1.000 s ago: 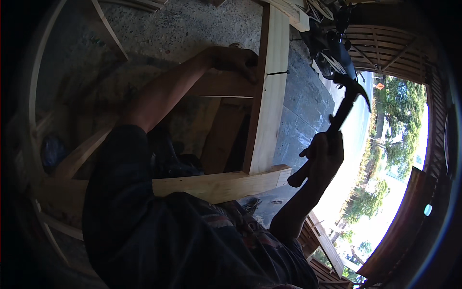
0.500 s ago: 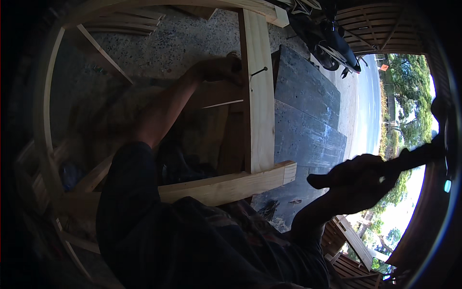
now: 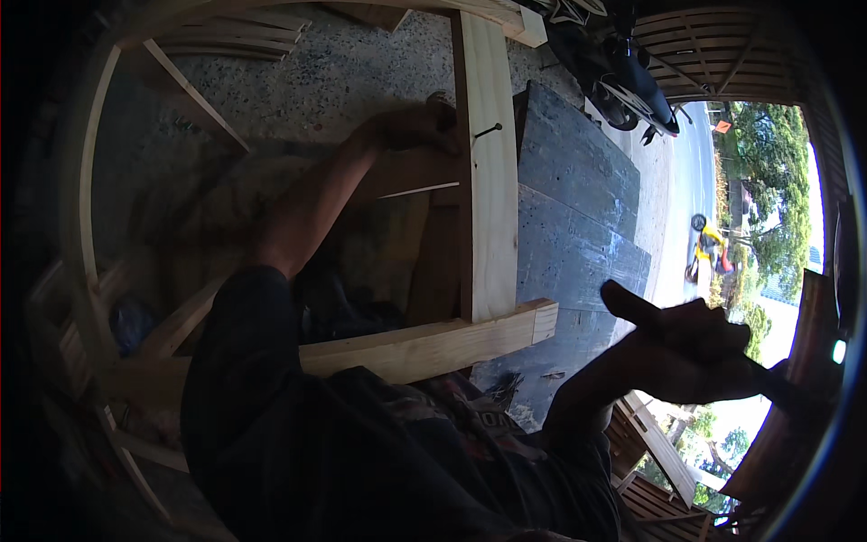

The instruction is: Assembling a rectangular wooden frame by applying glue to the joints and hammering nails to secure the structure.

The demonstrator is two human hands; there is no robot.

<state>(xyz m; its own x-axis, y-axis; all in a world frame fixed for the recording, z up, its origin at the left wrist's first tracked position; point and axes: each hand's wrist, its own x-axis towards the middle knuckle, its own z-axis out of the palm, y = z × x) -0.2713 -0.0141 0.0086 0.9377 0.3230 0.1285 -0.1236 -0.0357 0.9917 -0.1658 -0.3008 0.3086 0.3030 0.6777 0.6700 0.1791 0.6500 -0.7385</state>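
Observation:
A pale wooden frame [image 3: 397, 350] lies before me. A dark nail [image 3: 488, 130] stands slantwise partly in the face of its upper crosspiece [image 3: 493, 208], its head raised clear of the wood. My left hand [image 3: 420, 126] is closed at that crosspiece's left side, its curled fingers gripping a brown board [image 3: 397, 173] that meets it there; the fingertips are partly in shadow. Off to the right, my right hand [image 3: 691, 348] is wrapped round the handle of a hammer [image 3: 628, 303], a dark silhouette against bright light. The handle's butt pokes out up-left; its head end fades into the dark rim.
Dark grey panels [image 3: 578, 217] lie right of the frame. A parked motorcycle [image 3: 628, 77] stands at the upper right, near a slatted wooden gate [image 3: 700, 50]. Stacked slats [image 3: 235, 36] rest on the speckled floor at the upper left. A yellow motorbike [image 3: 709, 248] is on the road outside.
My right hand has tipped the hammer, its head end dropping at the right and its butt rising. The left hand and nail stay put. A yellow motorbike has appeared on the road.

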